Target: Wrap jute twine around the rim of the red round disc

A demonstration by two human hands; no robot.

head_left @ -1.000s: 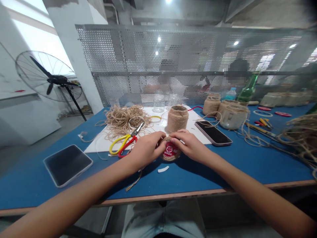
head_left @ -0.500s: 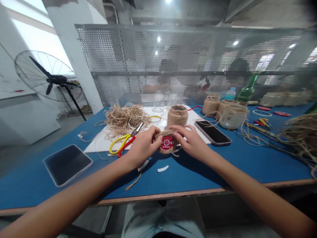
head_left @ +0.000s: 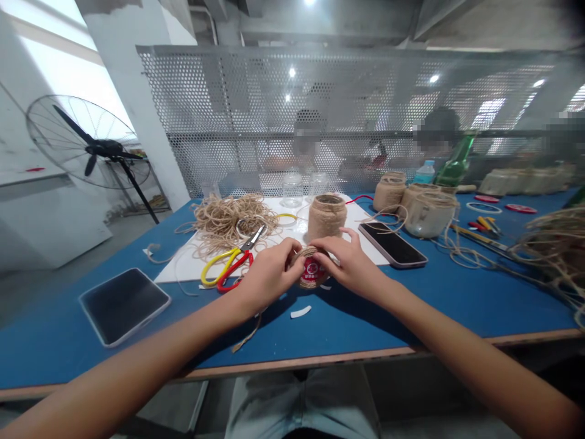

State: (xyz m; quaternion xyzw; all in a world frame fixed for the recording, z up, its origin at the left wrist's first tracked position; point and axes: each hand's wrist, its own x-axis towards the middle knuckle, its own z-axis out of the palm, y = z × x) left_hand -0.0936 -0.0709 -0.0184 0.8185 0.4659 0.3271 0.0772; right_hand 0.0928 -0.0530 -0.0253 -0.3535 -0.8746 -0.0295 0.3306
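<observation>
A red jar lid (head_left: 312,272) with white print and twine around its rim is held between my two hands, above the blue table. My left hand (head_left: 275,268) grips its left edge, fingers curled and thumb on the front. On the right edge, the thumb and fingers of my right hand (head_left: 350,259) pinch the twine rim. Just behind the lid stands a twine-wrapped jar (head_left: 327,217), upright. Scissors (head_left: 235,259) with one yellow and one red handle lie left of my left hand. A loose strand of twine (head_left: 247,341) trails on the table below.
A heap of twine (head_left: 231,216) lies on white paper (head_left: 183,268). Phones rest at left (head_left: 125,306) and right (head_left: 393,244). More wrapped jars (head_left: 390,192) and a green bottle (head_left: 457,161) stand back right. A perforated metal screen (head_left: 256,110) closes off the far side.
Both hands have shifted slightly; the right fingers have come further over the lid's front and top, closer to the left hand. The lid is tilted a little differently.
</observation>
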